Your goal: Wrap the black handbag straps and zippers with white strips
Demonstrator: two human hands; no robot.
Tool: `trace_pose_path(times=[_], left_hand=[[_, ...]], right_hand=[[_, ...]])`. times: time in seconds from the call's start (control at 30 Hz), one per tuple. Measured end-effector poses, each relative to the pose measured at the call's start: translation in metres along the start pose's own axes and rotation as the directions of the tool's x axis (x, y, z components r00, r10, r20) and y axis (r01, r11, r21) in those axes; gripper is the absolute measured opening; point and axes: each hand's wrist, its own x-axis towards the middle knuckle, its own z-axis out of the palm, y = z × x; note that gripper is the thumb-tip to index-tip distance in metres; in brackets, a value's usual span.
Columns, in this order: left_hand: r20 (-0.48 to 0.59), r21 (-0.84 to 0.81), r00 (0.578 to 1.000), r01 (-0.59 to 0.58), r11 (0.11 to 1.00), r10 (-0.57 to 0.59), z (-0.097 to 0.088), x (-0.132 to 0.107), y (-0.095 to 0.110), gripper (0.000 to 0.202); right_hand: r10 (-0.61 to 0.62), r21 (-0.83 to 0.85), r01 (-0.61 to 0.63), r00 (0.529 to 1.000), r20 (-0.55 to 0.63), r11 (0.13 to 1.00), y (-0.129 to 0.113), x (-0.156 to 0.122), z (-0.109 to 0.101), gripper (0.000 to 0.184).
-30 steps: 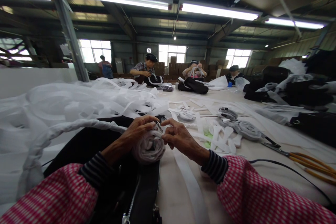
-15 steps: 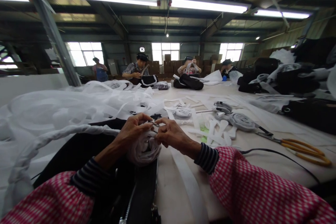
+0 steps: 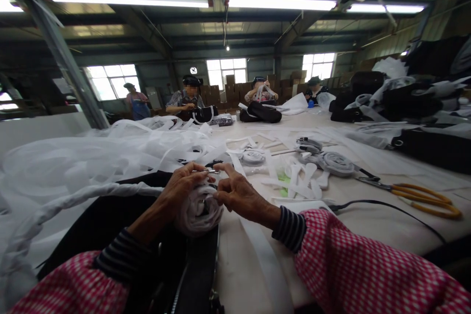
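My left hand point(image 3: 187, 184) is closed, pinching a small metal clasp point(image 3: 211, 171) between thumb and fingertips. Against that clasp's right end rests the index fingertip of my right hand point(image 3: 239, 191); its other fingers are bent in. Just below both hands sits a strap rolled into a coil point(image 3: 199, 211) and wrapped in whitish film, touched by the right fingers. The coil lies on a black bag point(image 3: 200, 260) with a zipper along its edge. A film-wrapped handle point(image 3: 91, 190) arches over the bag's left side.
A heap of white strips point(image 3: 81, 157) covers the left. Scissors with orange handles point(image 3: 423, 194) lie right, near a black cord point(image 3: 390, 204). White cut pieces point(image 3: 305, 181) and another coiled strap point(image 3: 336, 163) are ahead. Black bags point(image 3: 430, 149) pile up far right; several co-workers sit beyond.
My right index finger has straightened along the clasp's end, and the right thumb has moved lower, beside the coil. My left hand keeps its pinch. The view has shifted slightly.
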Motion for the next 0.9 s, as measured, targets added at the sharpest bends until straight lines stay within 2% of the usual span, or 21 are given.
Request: trace_pose_path(times=[0.17,0.43,0.67,0.9], left_hand=[[-0.008,-0.048,0.999,0.031,0.998,-0.031,-0.001,-0.001,0.001,0.042],[0.012,-0.105,0.999,0.035,0.994,-0.034,0.0,-0.002,0.003,0.044],[0.053,-0.145,0.998,0.052,0.988,-0.044,-0.001,-0.001,0.002,0.041],[0.087,-0.11,0.996,0.018,0.994,-0.009,-0.005,0.001,-0.002,0.04]], right_hand=[[-0.014,-0.029,0.014,1.0,0.011,0.999,-0.006,-0.002,0.001,0.068],[0.025,0.047,-0.028,0.998,0.053,0.999,-0.012,0.008,0.004,0.065],[0.04,-0.079,-0.035,0.997,0.064,0.996,-0.01,0.012,0.0,0.069],[0.045,0.008,-0.045,0.998,0.054,0.999,-0.004,0.018,0.001,0.064]])
